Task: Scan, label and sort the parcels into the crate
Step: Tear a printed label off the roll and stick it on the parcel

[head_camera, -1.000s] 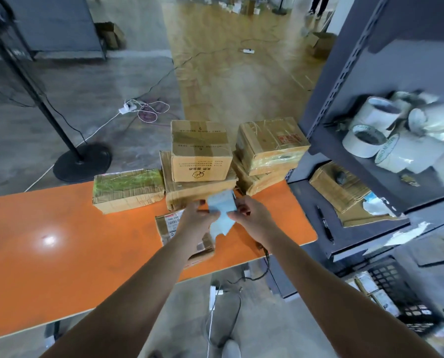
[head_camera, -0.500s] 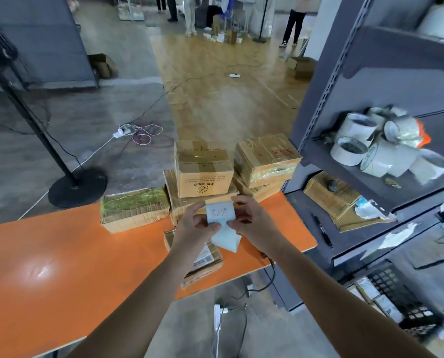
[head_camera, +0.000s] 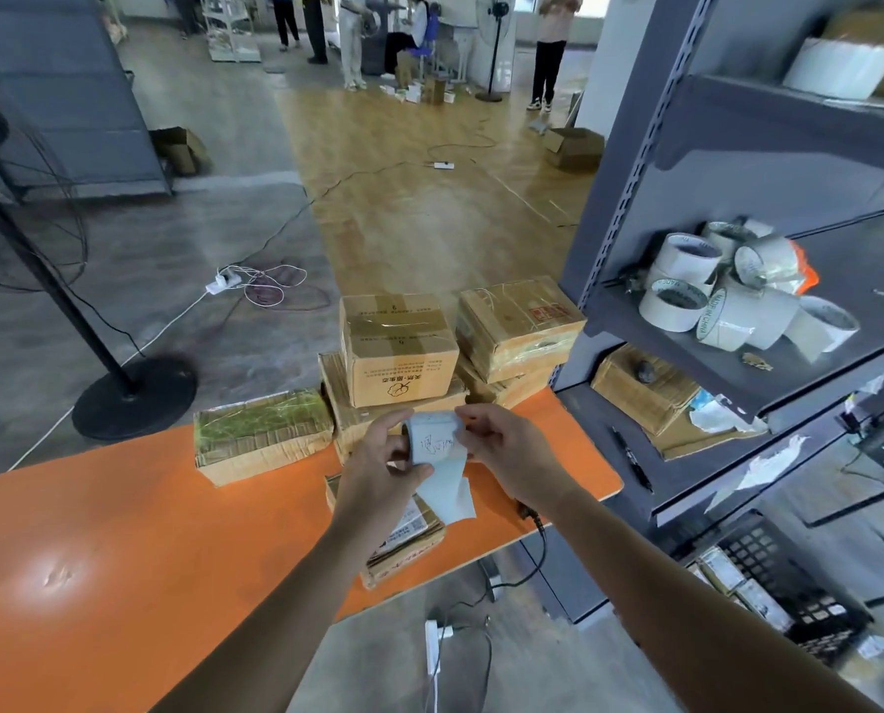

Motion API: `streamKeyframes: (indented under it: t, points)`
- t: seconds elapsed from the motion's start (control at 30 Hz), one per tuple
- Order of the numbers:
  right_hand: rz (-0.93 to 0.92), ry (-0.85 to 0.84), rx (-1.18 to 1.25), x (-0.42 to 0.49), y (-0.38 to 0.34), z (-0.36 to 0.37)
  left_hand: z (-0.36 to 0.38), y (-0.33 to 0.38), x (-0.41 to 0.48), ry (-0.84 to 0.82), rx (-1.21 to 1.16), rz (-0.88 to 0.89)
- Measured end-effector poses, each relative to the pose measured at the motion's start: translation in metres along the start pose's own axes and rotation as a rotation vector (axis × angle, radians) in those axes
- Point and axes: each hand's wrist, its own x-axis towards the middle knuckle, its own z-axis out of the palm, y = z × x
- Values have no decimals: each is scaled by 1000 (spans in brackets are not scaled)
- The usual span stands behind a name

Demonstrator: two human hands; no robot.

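Left side, a broad stretch of bare orange bench (head_camera: 120,532), room for a hand to sweep across. Far edge is walled off by the green-wrapped parcel (head_camera: 262,434), the tall middle stack (head_camera: 396,347) and the right stack (head_camera: 519,331), packed side by side. The left hand (head_camera: 383,465) and right hand (head_camera: 511,455) grip the label roll (head_camera: 437,445) just above a flat parcel (head_camera: 409,548) at the near edge, hemmed between it and the stacks. On the right, the grey rack (head_camera: 635,198) stands just beside the bench end, its shelf crowded with tape rolls (head_camera: 728,301). The black crate (head_camera: 789,584) sits low, beneath the shelf edges.
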Motion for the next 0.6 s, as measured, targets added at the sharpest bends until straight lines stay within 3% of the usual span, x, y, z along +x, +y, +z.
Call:
streamKeyframes:
  t: [0.4,0.6]
  points:
    - [22,68,-100,1,-7,-5,3,7,1,-10,88,97]
    - [22,24,-134,-3,-13,-4,5,18,6,-5,-10,-16]
